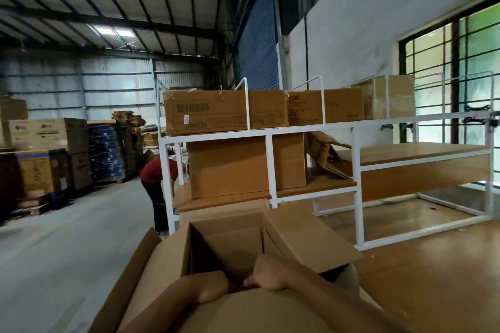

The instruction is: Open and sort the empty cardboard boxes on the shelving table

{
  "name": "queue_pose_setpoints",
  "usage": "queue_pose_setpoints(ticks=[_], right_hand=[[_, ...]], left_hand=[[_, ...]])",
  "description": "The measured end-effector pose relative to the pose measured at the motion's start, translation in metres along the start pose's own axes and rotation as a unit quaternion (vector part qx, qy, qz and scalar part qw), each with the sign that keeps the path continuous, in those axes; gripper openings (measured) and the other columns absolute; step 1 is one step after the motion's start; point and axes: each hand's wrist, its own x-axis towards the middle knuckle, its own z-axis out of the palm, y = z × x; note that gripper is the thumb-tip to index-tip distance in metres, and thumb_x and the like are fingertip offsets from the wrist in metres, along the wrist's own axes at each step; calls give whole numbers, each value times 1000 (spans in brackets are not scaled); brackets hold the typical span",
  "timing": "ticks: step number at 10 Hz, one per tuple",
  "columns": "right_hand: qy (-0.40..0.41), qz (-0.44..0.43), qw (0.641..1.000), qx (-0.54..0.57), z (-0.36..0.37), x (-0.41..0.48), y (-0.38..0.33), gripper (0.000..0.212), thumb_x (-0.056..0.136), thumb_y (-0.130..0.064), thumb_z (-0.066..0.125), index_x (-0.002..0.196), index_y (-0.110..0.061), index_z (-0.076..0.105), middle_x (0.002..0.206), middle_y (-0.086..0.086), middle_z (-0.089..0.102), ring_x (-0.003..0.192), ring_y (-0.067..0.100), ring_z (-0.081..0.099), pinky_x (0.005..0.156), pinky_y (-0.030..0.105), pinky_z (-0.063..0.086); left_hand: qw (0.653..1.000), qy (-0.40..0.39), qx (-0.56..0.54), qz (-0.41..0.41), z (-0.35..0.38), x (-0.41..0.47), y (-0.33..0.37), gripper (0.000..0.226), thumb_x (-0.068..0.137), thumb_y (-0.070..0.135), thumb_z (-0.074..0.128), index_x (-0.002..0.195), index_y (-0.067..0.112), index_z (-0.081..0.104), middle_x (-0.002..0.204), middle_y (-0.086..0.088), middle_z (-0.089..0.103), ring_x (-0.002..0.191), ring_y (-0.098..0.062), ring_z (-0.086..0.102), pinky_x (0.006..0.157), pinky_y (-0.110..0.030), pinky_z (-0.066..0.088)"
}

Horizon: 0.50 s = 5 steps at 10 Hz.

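- The left hand and right hand sit almost touching, fingers curled over the near flap edge of the open box.
- The open box stands before the white shelving rack, with the wooden surface at its right.
- Closed boxes line the rack's top shelf.

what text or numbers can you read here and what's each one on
"LG": stacked cartons, far left.
"432049", printed upside down, last digit unclear: left top-shelf box.
Red brand word on middle top-shelf box: too blurred to read.
Green print on left top-shelf box: unreadable.
Open box in front: no print visible.
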Motion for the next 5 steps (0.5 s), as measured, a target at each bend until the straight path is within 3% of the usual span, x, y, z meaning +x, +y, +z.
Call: queue_pose_setpoints(ticks=[1,2,3,4,5], right_hand=[[175,-9,985,-1,2,-18,-1,37,94,-42,53,67,-19,62,66,1,60,65,16,57,74,43,53],[234,-5,972,-10,12,-44,-2,37,97,-43,47,78,-18,66,78,4,66,74,19,63,77,42,55],[201,1,979,-19,26,-79,-1,44,100,-46,40,87,-15,67,87,7,68,81,22,64,78,41,52],[211,-14,975,-71,34,-114,-1,41,101,-46,34,108,-19,64,103,3,66,93,19,61,88,41,51],[201,-9,975,-89,36,-145,-8,38,102,-44,37,124,-20,58,119,1,62,105,16,58,94,38,48]], left_hand=[[996,87,-6,19,-99,-46,68,31,102,32,42,109,18,69,116,0,66,106,-15,62,91,-28,43],[995,90,6,30,-123,-47,76,30,102,38,41,89,27,66,100,3,67,94,-13,63,89,-30,46],[996,76,41,27,-115,-70,84,41,102,49,35,98,25,68,107,-2,69,99,-15,64,94,-33,47],[992,59,96,62,-105,-99,104,49,102,55,25,127,30,60,126,0,62,116,-18,59,101,-36,43],[984,68,151,71,-95,-128,120,56,97,65,24,135,33,48,137,0,56,122,-20,54,105,-45,41]])
